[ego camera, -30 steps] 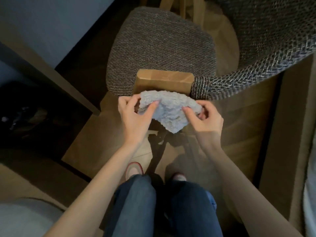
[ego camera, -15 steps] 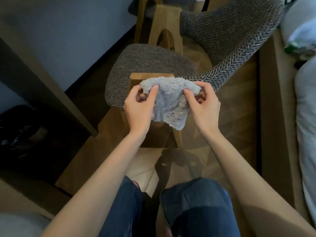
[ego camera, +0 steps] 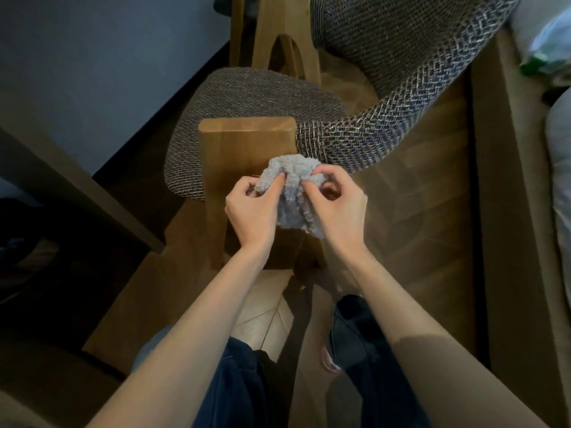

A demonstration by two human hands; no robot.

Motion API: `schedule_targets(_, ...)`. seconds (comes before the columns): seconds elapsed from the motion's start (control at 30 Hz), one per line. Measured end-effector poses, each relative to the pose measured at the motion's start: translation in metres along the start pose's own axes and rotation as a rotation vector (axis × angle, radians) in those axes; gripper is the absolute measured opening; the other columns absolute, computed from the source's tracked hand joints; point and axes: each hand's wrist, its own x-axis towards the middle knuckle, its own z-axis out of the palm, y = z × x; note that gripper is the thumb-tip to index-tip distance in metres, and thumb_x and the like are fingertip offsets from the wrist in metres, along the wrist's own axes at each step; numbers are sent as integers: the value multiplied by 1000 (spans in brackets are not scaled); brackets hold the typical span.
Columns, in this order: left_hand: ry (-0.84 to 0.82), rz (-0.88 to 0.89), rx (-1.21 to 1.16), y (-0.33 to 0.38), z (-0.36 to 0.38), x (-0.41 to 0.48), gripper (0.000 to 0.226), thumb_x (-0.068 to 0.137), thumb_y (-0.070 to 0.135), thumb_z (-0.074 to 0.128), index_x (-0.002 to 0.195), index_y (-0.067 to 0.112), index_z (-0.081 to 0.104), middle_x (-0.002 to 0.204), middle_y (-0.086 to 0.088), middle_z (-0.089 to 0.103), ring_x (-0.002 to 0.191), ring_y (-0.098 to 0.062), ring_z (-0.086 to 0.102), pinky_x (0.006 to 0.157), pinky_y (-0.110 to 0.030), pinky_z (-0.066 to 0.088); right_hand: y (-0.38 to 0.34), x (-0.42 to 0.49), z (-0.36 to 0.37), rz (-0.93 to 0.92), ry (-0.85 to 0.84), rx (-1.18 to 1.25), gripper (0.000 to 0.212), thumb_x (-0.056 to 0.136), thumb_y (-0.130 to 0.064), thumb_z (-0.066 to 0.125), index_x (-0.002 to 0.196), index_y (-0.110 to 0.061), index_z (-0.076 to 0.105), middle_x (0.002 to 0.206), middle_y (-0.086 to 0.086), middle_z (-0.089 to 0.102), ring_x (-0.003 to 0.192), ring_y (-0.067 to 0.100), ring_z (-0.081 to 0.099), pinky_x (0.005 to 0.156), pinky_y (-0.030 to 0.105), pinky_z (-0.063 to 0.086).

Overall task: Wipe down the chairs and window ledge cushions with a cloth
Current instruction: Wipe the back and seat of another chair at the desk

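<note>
Bunched tighter than before, the cloth point(ego camera: 290, 193) is pinched by left grip point(ego camera: 253, 211) and right grip point(ego camera: 336, 208); the chair arm point(ego camera: 244, 134) is seen just beyond, leftward.

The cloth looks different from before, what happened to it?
The left hand and right hand came closer together, bunching the cloth from a spread sheet into a crumpled wad. Both hands kept pinching it; the chair stayed put.

You are in a home, likely a bedroom: tweed chair point(ego camera: 262, 97), herringbone wood floor point(ego camera: 417, 211), white bedding point(ego camera: 560, 156) on wooden frame point(ego camera: 509, 211).
</note>
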Motion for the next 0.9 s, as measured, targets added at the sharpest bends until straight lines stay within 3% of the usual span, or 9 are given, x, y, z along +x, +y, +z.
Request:
schedule_targets(0.07, -32, -39, -11, -19, 4, -1, 14, 79, 25, 76, 76, 19, 64, 75, 12, 68, 71, 4, 66, 59, -15, 52, 19, -10, 5, 39, 6, 16, 16, 86, -11, 68, 98, -19, 62, 89, -22, 61, 83, -11, 59, 72, 3, 41)
schedule_targets(0.13, -72, -91, 20, -37, 11, 0, 14, 79, 24, 76, 81, 22, 62, 83, 11, 68, 79, -1, 67, 71, -26, 58, 40, -16, 8, 121, 6, 26, 14, 88, -9, 65, 100, -15, 61, 93, -18, 61, 87, -11, 59, 75, 5, 44)
schedule_targets(0.23, -138, -165, 50, -59, 19, 1, 20, 79, 23, 76, 88, 24, 59, 94, 7, 66, 92, -12, 66, 85, -41, 56, 65, -15, 11, 296, 25, 59, 12, 92, -9, 59, 103, -12, 61, 100, -4, 65, 91, 6, 64, 83, 22, 52)
schedule_targets(0.33, -170, -173, 86, -80, 27, 1, 23, 82, 22, 73, 97, 22, 57, 97, 10, 62, 99, -13, 62, 88, -43, 55, 82, -4, 13, 339, 46, 13, 17, 89, -5, 60, 103, -12, 65, 99, -4, 66, 86, 4, 62, 77, 7, 47)
schedule_targets(0.57, -190, -328, 187, -130, 53, 1, 34, 86, 17, 69, 117, 15, 55, 116, -4, 62, 106, -19, 61, 91, -41, 54, 126, -9, 23, 514, 55, -33, 16, 86, -4, 63, 94, -18, 65, 91, -10, 64, 69, -15, 57, 69, 2, 44)
schedule_targets(0.77, -269, -474, 228, -177, 72, 5, 46, 87, 7, 64, 131, 10, 48, 125, -11, 58, 115, -27, 57, 97, -44, 50, 174, -21, 28, 748, 5, -57, 22, 88, -5, 60, 90, -27, 60, 102, -6, 64, 94, 9, 60, 82, 15, 46)
schedule_targets(0.9, -315, -558, 224, -203, 83, 6, 50, 88, 4, 63, 134, 10, 45, 127, -14, 56, 110, -28, 57, 94, -45, 51, 212, -25, 33, 898, -12, -22, 25, 87, -1, 58, 91, -26, 60, 114, 7, 67, 106, 22, 62, 98, 37, 49)
